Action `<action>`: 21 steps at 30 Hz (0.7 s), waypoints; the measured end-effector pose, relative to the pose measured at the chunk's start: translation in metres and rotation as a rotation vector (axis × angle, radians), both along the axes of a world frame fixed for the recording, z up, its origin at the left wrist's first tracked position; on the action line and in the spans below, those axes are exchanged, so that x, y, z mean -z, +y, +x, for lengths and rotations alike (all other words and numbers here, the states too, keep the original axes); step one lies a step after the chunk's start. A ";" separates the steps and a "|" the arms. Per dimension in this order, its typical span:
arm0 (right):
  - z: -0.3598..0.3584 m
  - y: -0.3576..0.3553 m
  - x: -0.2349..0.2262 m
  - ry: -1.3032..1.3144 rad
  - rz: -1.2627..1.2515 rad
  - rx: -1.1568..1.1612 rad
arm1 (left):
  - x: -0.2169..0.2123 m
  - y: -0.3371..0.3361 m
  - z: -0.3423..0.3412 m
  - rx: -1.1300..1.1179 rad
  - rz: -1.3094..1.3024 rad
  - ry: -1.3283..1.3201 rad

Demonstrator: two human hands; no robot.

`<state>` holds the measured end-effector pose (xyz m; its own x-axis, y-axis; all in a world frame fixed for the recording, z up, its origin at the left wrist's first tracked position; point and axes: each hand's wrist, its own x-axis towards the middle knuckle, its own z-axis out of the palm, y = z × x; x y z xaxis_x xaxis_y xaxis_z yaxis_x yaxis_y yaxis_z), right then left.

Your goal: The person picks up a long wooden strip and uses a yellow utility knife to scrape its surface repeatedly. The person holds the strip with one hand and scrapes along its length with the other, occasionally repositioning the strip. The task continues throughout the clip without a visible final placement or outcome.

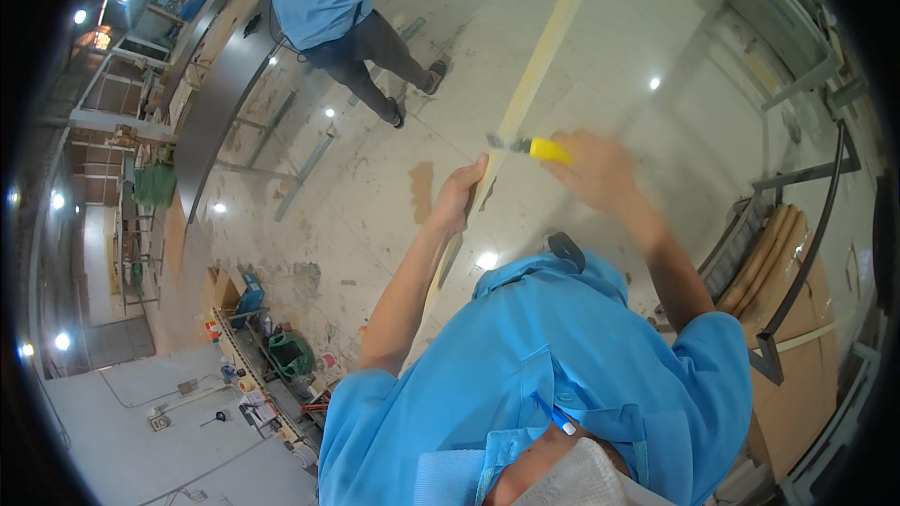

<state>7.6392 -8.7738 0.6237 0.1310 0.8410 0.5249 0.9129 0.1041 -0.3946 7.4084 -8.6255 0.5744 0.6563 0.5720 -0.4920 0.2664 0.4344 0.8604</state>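
My left hand [458, 195] is closed around the edge of a long, narrow, pale-yellow strip [544, 51]. The strip stretches from the top of the view down past my left forearm. Just right of it, my right hand [597, 168] grips a yellow-handled tool [548, 151] with a dark collar. Its greyish tip is blurred and lies over the strip, a little beyond my left fingertips. Whether that tip is bristles or a blade I cannot make out, nor whether it touches the strip.
Another person in a blue shirt [323, 0] stands at the upper left beside a long dark panel [220, 112]. Metal bars [305, 178] rest near that panel. On the right are a dark metal frame [816, 234] and wrapped brown boards [797, 356]. A cluttered shelf [258, 356] is at lower left.
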 end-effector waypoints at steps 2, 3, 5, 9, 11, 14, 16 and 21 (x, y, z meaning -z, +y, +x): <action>-0.006 -0.011 0.007 -0.024 -0.075 0.017 | -0.003 0.000 0.002 0.026 -0.049 -0.022; -0.007 -0.015 0.009 -0.041 -0.068 0.034 | -0.004 -0.002 0.004 0.080 -0.066 -0.056; -0.005 -0.019 0.009 -0.062 -0.048 0.073 | -0.005 -0.006 0.007 0.062 -0.070 -0.038; 0.008 -0.017 0.001 -0.118 0.042 0.108 | -0.004 -0.011 0.014 0.077 -0.064 -0.024; 0.019 -0.015 -0.006 -0.145 0.064 0.130 | -0.003 -0.011 0.015 0.098 -0.065 -0.041; 0.040 -0.011 -0.019 -0.154 0.060 0.194 | -0.001 -0.014 0.014 0.111 -0.052 -0.046; 0.058 -0.007 -0.030 -0.136 0.092 0.253 | 0.001 -0.017 0.012 0.111 -0.053 -0.051; 0.105 -0.003 -0.065 -0.037 0.179 0.244 | 0.003 -0.030 0.013 0.121 -0.039 -0.051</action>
<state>7.7438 -8.7764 0.6889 0.2962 0.6805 0.6702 0.9329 -0.0555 -0.3559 7.4217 -8.6553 0.5712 0.7442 0.4682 -0.4764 0.2752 0.4349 0.8574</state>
